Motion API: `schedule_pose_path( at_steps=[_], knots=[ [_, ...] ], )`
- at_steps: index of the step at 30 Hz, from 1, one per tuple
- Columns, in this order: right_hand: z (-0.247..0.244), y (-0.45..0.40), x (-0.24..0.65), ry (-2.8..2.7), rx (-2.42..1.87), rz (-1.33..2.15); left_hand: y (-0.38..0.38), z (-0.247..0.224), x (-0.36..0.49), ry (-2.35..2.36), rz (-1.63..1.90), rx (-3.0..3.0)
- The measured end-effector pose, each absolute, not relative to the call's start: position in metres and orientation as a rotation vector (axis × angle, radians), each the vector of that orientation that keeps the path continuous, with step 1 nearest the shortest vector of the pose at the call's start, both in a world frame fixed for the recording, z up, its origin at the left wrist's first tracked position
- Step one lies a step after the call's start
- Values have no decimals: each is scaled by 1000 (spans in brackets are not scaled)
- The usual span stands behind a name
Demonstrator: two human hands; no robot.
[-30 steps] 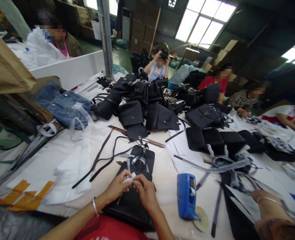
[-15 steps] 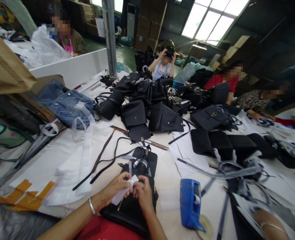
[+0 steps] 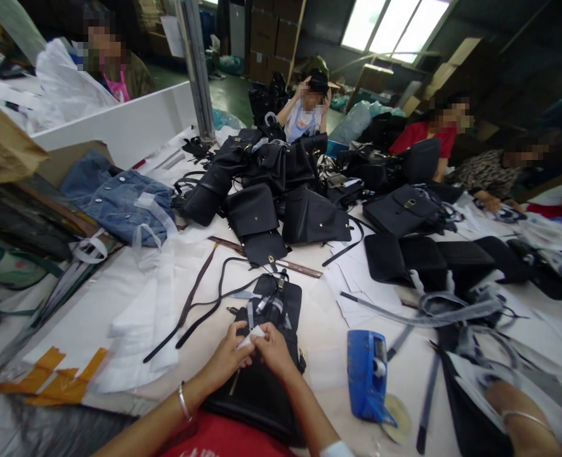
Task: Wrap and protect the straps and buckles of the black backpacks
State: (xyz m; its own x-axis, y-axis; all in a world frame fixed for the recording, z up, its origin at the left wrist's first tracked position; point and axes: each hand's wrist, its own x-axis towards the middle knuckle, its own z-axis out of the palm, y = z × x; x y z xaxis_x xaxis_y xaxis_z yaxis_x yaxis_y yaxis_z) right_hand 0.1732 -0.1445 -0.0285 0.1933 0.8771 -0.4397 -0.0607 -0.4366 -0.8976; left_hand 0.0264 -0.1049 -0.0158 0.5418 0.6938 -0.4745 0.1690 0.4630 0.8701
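Hands (image 3: 231, 355) (image 3: 274, 349) pinching white slip (image 3: 251, 337), black bag (image 3: 257, 401) beneath, illegible shirt lettering (image 3: 200, 453)

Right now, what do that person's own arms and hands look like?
The left hand has no glove, and a shiny silver bangle circles its wrist. The right hand has no glove or bangle. The left forearm looks bare; beside the right forearm, a pale edge might be a sleeve.

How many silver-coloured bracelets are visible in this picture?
2: one bracelet on the wrist of the person's left hand, another bracelet on a co-worker's wrist at lower right. Others may be hidden.
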Motion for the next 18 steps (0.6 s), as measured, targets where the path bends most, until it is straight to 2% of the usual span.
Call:
schedule_pose_path(
  at_steps=[5,10,18],
  knots=[
    [-30,-150,158,-587,-1609,1326,-99,2,3,902,183,833],
    [-31,-175,132,-558,-1514,1220,-98,22,-7,808,229,677],
    [-36,-178,92,-722,-1774,1013,-104,31,-4,769,327,675]
  ],
)
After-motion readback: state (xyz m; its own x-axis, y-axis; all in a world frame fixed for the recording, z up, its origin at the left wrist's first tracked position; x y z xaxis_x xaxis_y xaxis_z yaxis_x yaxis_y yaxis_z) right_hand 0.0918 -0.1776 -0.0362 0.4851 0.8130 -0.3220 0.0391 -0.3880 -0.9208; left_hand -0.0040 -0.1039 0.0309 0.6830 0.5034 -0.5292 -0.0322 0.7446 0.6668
